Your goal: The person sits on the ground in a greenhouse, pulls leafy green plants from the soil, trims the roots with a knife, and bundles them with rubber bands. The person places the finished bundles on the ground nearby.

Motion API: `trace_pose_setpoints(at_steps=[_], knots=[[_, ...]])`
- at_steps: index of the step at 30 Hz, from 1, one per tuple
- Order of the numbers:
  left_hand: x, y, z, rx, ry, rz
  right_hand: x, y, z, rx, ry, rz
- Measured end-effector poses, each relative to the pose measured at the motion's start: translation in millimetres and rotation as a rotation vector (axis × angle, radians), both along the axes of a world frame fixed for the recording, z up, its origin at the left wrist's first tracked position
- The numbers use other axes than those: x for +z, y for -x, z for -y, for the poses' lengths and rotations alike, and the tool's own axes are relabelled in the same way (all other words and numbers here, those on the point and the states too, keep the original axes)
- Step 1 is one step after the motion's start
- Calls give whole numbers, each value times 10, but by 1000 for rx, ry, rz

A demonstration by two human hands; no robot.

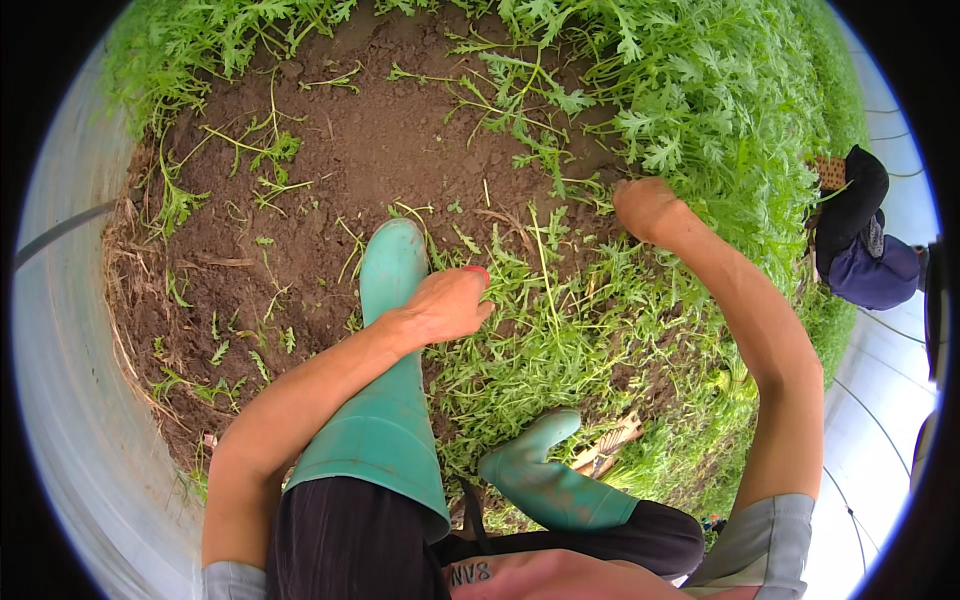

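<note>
My left hand is closed over the toe end of one green rubber boot. A small red object pokes out of its fist; the rest of that object is hidden. My right hand reaches down at the edge of the standing leafy greens, low by their stems. Its fingers are curled and turned away, so whether they grip a stem cannot be seen. Cut and loose leafy stems litter the soil between the two hands.
Bare brown soil with scattered sprigs spreads ahead. My other green boot is bent sideways beside a pale, flat piece. Plastic sheeting curves along the left. Another person in dark clothing is at the far right, beyond the greens.
</note>
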State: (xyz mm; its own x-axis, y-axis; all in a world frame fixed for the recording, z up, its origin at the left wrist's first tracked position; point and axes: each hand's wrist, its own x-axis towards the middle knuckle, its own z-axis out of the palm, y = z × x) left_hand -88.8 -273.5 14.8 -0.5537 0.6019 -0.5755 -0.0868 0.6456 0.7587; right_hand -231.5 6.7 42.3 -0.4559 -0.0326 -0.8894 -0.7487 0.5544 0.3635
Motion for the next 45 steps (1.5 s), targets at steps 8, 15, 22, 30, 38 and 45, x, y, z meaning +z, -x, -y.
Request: trace_pose_setpoints(at_steps=[8,15,22,30,38,45], knots=[[56,-18,21,-19,1,26,95,207,23,441,2,-121],[2,-4,77,4,-23,27,-82,474,-135,357,-137,-116],[-1,-10,88,-15,0,49,-518,506,-1183,768,585,-649],[-36,-90,164,36,21,11,-1014,711,-1043,458,1,-434],[-12,-24,122,-14,15,31,-1256,870,-1956,1034,50,-540],[-18,-2,87,-22,39,74,-709,427,-1177,642,482,-520]])
